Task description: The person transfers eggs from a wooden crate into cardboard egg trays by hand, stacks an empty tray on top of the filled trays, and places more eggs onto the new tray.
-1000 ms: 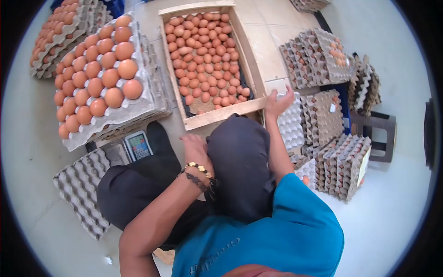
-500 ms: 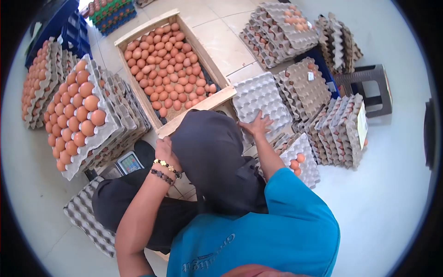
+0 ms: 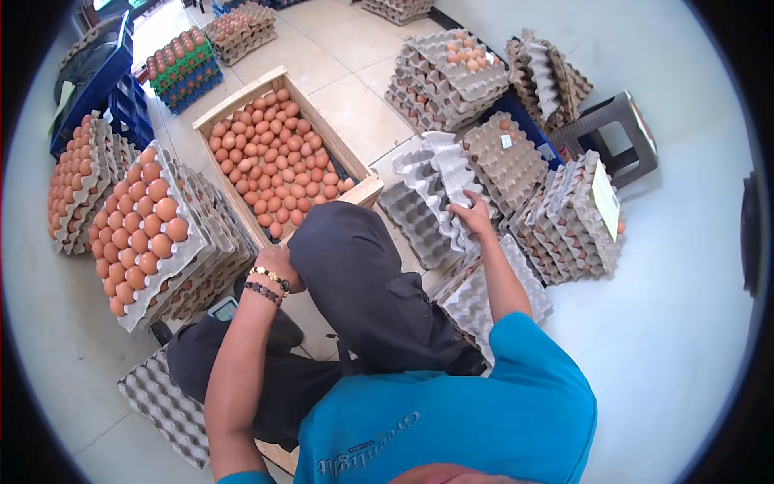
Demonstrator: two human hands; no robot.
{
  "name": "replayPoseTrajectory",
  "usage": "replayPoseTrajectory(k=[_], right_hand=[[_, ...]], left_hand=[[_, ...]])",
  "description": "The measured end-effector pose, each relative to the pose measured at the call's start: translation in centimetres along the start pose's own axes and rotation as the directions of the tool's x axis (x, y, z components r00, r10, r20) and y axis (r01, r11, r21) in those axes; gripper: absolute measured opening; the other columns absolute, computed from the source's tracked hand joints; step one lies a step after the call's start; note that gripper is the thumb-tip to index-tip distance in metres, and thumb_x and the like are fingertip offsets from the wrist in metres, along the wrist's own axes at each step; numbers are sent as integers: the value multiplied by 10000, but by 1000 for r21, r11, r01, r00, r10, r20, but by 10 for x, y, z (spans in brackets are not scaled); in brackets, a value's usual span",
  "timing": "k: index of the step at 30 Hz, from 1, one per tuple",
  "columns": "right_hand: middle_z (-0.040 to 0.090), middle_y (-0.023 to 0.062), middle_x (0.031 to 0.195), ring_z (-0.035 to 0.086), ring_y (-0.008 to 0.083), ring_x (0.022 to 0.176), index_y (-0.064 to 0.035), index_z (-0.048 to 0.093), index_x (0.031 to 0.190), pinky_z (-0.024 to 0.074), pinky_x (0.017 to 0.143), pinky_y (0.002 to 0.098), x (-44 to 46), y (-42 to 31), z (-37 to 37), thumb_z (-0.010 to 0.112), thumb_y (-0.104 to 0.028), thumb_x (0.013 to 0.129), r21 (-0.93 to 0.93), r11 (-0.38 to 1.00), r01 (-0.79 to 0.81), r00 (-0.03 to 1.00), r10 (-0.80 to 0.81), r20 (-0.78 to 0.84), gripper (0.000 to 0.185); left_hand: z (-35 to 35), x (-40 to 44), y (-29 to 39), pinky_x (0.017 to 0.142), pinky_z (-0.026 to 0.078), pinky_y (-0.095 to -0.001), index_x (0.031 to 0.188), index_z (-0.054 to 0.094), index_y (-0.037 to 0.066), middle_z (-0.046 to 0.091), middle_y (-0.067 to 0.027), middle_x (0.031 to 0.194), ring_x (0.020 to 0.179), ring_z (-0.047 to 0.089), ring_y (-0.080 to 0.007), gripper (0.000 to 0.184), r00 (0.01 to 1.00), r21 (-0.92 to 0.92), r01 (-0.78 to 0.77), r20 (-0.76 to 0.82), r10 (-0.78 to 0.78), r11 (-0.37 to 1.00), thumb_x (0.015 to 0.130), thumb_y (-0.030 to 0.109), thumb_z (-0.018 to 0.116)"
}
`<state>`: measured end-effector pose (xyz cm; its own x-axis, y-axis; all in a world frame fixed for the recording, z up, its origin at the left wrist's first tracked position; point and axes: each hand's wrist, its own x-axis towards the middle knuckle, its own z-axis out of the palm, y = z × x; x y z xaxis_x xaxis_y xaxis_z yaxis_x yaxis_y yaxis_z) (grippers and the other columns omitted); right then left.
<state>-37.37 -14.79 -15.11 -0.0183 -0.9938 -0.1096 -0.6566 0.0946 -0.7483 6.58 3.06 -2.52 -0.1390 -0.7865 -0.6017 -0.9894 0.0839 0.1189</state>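
Observation:
My right hand grips the edge of an empty grey egg tray, which is tilted up on its side. Under and beside it lies another grey egg tray with bare cups. My left hand, with bracelets at the wrist, is beside my knee at the near end of a wooden crate. Its fingers look curled and are partly hidden, so what they hold, if anything, cannot be made out. Many loose brown eggs fill much of the crate.
Stacked trays topped with brown eggs stand at left. More tray stacks and a grey plastic stool are at right. Blue crates stand at far left. Near my leg lies a tray on the floor.
My right hand has gone from lying spread on the flat grey tray to gripping and tipping it up, uncovering the tray beneath. My left hand stays by the knee. The view has shifted slightly.

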Motion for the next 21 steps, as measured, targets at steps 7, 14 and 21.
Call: replayPoseTrajectory(k=[7, 14, 21], right_hand=[[517, 221, 1237, 482, 370, 1199, -109, 516, 1377, 415, 1003, 459, -39, -50, -1, 814, -587, 514, -459, 882, -104, 992, 59, -112, 1031], [460, 162, 1226, 424, 337, 1199, -164, 518, 1361, 327, 1004, 492, -73, -74, 15, 842, -537, 473, -548, 837, 7, 965, -150, -216, 1016], [458, 172, 1214, 435, 368, 1171, -168, 496, 1359, 336, 987, 522, -75, -129, -2, 846, -464, 464, -418, 825, 381, 789, -525, -318, 1006]], left_hand=[[36, 30, -22, 827, 549, -418, 1058, 643, 66, 704, -145, 1015, 976, 679, -301, 373, 971, -88, 57, -228, -75, 995, 825, 358, 648], [-5, -5, 3, 842, 548, -415, 1111, 638, 84, 699, -150, 1043, 997, 675, -299, 365, 990, -75, 78, -110, -86, 994, 852, 340, 614], [-8, -11, 5, 860, 543, -411, 1157, 624, 116, 681, -151, 1114, 1027, 666, -299, 394, 985, -115, 52, -157, -70, 992, 854, 368, 615]])
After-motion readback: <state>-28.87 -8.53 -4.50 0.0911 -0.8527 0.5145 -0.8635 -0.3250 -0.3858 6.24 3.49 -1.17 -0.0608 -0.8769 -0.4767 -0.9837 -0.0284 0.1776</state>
